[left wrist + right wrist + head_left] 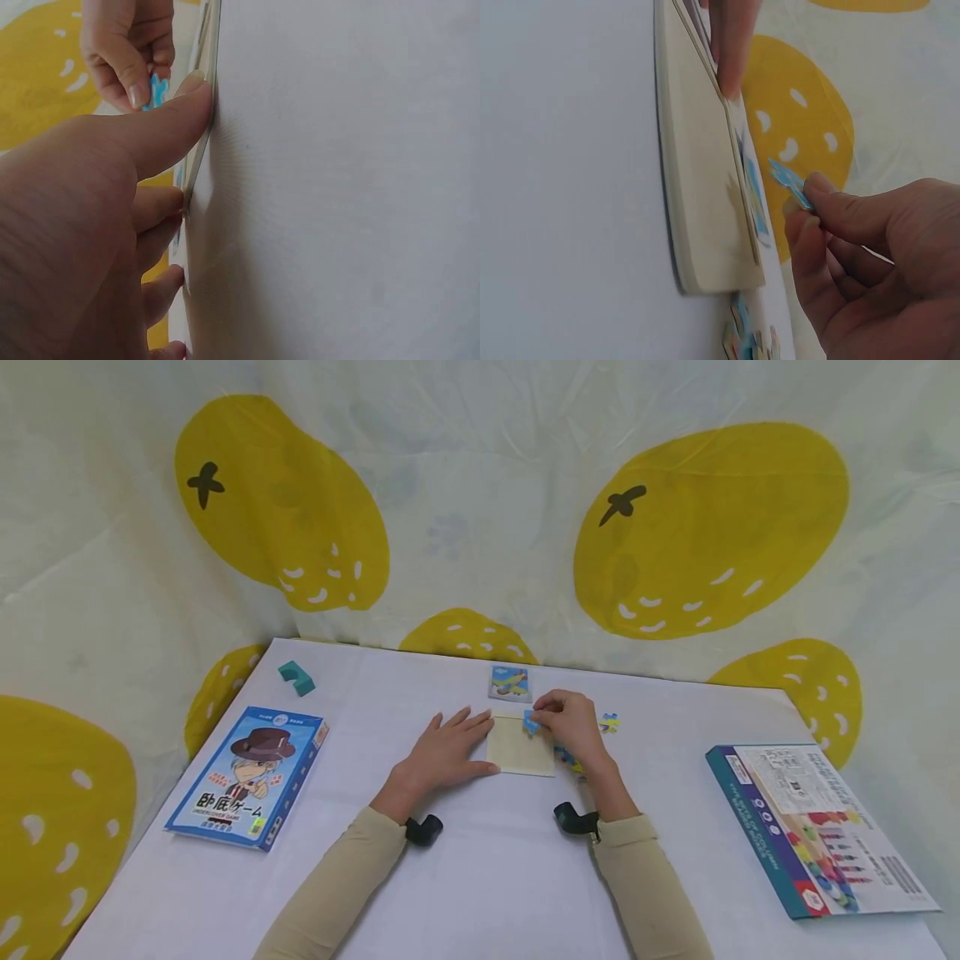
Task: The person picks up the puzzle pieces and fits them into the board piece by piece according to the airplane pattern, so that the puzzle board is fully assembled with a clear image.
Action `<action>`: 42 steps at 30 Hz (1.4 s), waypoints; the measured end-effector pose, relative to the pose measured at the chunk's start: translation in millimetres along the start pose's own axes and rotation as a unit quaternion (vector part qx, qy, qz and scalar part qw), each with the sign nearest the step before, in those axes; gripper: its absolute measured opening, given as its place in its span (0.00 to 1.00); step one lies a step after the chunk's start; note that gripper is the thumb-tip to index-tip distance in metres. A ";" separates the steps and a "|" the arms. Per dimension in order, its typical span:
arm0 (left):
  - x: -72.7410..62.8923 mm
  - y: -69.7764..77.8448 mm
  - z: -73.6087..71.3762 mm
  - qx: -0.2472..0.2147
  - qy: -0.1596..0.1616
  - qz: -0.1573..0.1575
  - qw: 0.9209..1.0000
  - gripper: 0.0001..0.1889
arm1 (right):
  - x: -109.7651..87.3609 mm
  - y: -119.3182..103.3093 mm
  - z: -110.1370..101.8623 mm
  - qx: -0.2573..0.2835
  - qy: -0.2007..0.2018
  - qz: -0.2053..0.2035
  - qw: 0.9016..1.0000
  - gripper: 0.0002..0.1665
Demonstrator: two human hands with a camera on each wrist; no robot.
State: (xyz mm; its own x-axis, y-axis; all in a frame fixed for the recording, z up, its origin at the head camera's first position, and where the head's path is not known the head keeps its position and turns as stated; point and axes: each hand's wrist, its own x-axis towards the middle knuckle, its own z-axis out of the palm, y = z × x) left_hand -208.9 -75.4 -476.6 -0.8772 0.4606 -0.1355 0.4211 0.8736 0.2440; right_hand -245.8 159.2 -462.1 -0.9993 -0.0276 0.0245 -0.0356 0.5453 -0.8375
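Note:
A square wooden puzzle board [517, 753] with a raised rim lies on the white table between the two hands. My left hand [447, 752] has its fingers spread, with thumb and fingertips at the board's left edge. Between thumb and fingers, my right hand [570, 724] pinches a light-blue jigsaw piece [793, 184], held over the board's upper right part. More jigsaw pieces [567, 760] lie by the board's right edge, partly hidden under the right hand and wrist. Another piece [610, 722], yellow and blue, lies farther right. Behind the board sits a small square picture card [510, 682] showing a plane.
On the left lies a blue game box [247, 777] with a cartoon figure in a hat. Beyond it is a teal notched block [297, 678]. A teal and white box [821, 831] lies at the right edge. A fruit-patterned curtain [480, 527] hangs behind the table.

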 end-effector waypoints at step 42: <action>-2.6 5.9 -1.1 0.009 0.006 0.040 0.999 0.39 | 4.5 -11.4 48.2 -0.140 -0.016 -0.035 0.989 0.03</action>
State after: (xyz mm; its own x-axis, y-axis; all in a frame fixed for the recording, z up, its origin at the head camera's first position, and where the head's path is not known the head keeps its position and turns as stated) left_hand -204.4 -71.7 -473.8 -0.8435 0.5271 -0.1038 0.4937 0.8367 0.2370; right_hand -249.5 112.5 -478.7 -0.9937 -0.0977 0.0548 -0.1097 0.7514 -0.6507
